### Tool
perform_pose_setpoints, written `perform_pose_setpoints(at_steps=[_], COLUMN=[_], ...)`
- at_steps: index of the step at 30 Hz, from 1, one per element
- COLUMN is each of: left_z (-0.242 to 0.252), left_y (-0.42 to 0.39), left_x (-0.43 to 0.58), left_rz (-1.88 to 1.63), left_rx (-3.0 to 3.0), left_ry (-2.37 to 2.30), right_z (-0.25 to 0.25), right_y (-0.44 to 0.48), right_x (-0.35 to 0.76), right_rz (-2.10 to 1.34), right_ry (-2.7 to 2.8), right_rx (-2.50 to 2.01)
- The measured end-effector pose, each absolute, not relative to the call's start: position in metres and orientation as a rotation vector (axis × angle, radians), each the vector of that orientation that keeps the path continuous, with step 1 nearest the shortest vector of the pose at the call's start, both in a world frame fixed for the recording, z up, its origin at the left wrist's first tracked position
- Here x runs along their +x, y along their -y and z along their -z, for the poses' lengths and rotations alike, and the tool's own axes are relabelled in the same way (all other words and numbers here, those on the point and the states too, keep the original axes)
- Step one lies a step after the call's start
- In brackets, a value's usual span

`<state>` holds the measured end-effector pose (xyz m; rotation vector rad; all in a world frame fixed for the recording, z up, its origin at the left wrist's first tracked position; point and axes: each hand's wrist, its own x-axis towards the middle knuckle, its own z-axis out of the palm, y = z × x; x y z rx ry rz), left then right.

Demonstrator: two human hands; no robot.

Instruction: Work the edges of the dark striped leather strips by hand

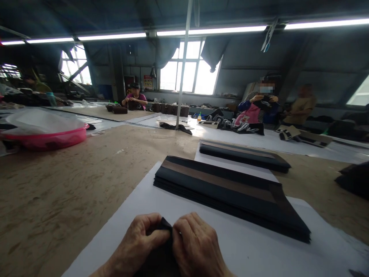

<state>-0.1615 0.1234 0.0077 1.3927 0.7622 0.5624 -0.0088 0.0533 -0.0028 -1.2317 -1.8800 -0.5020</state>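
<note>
Close in front of me, my left hand (144, 238) pinches the upper edge of a piece of black fabric (161, 257). Right beside it my right hand (196, 242) grips the same edge, fingers bent and pressed together. The fabric hangs down between both hands and runs out at the bottom of the view, so its lower part is hidden. Just beyond the hands lies a stack of black fabric panels (225, 188), each long and flat; the top one bears a brown stripe. White paper (115, 234) lies beneath the stack and the hands.
Behind the near stack is a second stack of dark panels (245, 156). A pink basin (54, 138) with white plastic over it sits at left on the brown tabletop (72, 184). A thin pole (183, 65) rises from the table. Several people work across the room; black material (354, 179) lies at right.
</note>
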Motion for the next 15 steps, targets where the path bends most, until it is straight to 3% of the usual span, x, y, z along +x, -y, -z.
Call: perform_pose_setpoints(at_steps=[15], left_z=[-0.002], left_y=[-0.126], left_x=[-0.163], left_rz=[-0.556], left_rx=[1.313], left_ry=[-0.754], right_z=[0.02], right_y=[-0.05], right_x=[-0.004], right_rz=[0.465], right_ry=[1.819], right_rx=[-1.261])
